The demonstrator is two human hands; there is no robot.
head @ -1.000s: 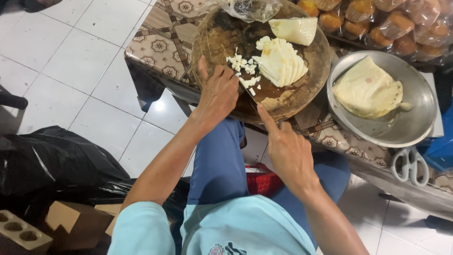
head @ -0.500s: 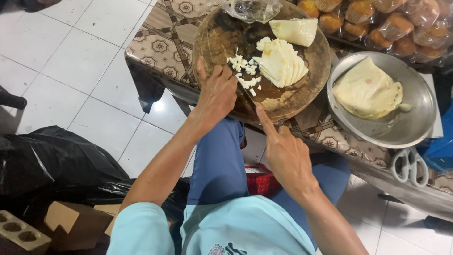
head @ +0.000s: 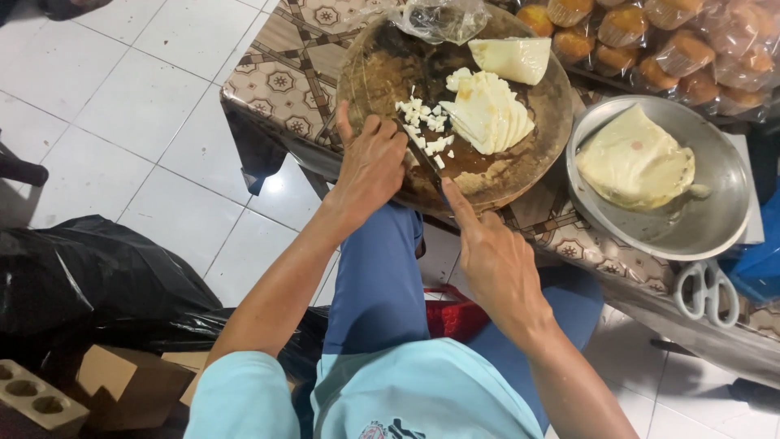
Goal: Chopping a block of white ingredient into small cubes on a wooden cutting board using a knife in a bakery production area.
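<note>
A round wooden chopping board (head: 382,57) lies on the patterned table. On it sit a pile of small white cubes (head: 426,130), a fan of pale yellow slices (head: 487,110) and a pale wedge (head: 513,57). My left hand (head: 370,167) rests on the board's near edge beside the cubes, fingers curled on a strip there. My right hand (head: 496,260) grips a knife (head: 426,158) by its handle, index finger along the spine. The blade reaches toward the cubes.
A metal bowl (head: 699,232) holding a pale yellow lump stands right of the board. White-handled scissors (head: 707,289) lie by it. Wrapped muffins (head: 658,41) fill the far right. A black bag (head: 89,280), a brick (head: 41,398) and a red basket (head: 455,313) sit on the tiled floor.
The knife has shifted slightly along the board near the cubes. My left hand has stayed at the board's edge.
</note>
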